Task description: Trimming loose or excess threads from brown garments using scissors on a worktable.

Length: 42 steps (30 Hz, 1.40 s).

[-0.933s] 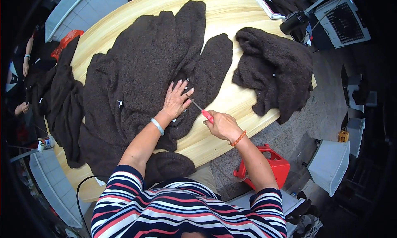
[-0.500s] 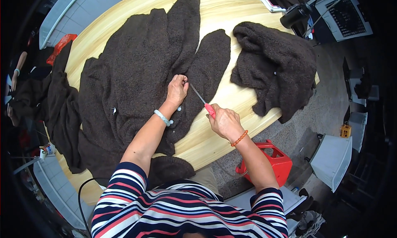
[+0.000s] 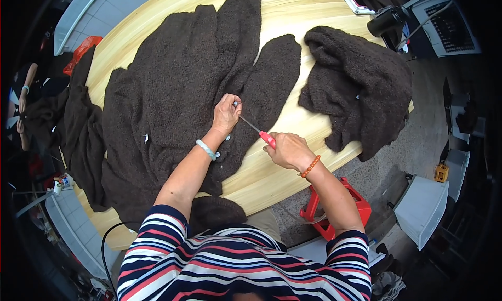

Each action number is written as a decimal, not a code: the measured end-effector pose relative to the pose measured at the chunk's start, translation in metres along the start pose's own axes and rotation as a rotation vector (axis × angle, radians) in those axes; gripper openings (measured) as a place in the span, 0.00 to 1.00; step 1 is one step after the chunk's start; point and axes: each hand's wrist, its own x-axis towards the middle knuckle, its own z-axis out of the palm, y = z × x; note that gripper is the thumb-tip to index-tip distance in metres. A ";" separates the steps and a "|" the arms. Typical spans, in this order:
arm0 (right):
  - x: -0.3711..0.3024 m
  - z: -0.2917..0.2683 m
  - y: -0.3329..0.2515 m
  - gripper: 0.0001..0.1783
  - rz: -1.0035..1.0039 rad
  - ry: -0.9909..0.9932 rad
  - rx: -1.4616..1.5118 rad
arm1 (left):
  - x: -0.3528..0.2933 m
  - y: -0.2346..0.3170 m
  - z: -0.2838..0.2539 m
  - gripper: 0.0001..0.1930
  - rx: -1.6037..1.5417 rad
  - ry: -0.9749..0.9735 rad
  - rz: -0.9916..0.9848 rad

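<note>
A dark brown knitted cardigan [image 3: 167,81] lies spread over the wooden table. My left hand [image 3: 226,115] is closed in a pinch at its front edge, with a small shiny button [image 3: 236,104] showing at the fingertips. More sparkly buttons [image 3: 217,154] sit on the knit beside my left wrist. My right hand [image 3: 291,150] grips the red handle of a tool [image 3: 267,139] with a thin metal shaft. The shaft points up and left, its tip close to my left fingers. Whether the tip touches the knit, I cannot tell.
A second brown knitted garment [image 3: 361,86] lies bunched at the table's right side. More dark knitwear [image 3: 81,149] hangs over the left edge. A red plastic stool [image 3: 361,209] stands below right, and a black cylinder [image 3: 387,19] at the far right. Another person's hands [image 3: 22,105] are at far left.
The button has come into sight at my left fingertips. The tool's tip has moved slightly down, nearer my left fingers. The whole view has shifted a little.
</note>
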 end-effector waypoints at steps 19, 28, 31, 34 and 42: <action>-0.068 0.040 -0.006 0.14 -0.164 0.003 -0.045 | -0.087 0.003 -0.054 0.20 0.307 -0.186 0.354; -0.070 0.046 -0.025 0.15 -0.161 -0.015 -0.048 | -0.087 -0.017 -0.050 0.25 0.181 -0.179 0.396; -0.075 0.050 -0.025 0.14 -0.093 0.022 -0.042 | -0.088 -0.016 -0.054 0.24 0.150 -0.169 0.409; -0.083 0.058 -0.020 0.14 -0.089 0.051 -0.021 | -0.094 0.007 -0.070 0.22 0.123 -0.123 0.366; -0.095 0.076 -0.017 0.14 -0.098 0.080 0.024 | -0.110 0.018 -0.086 0.20 0.203 -0.148 0.103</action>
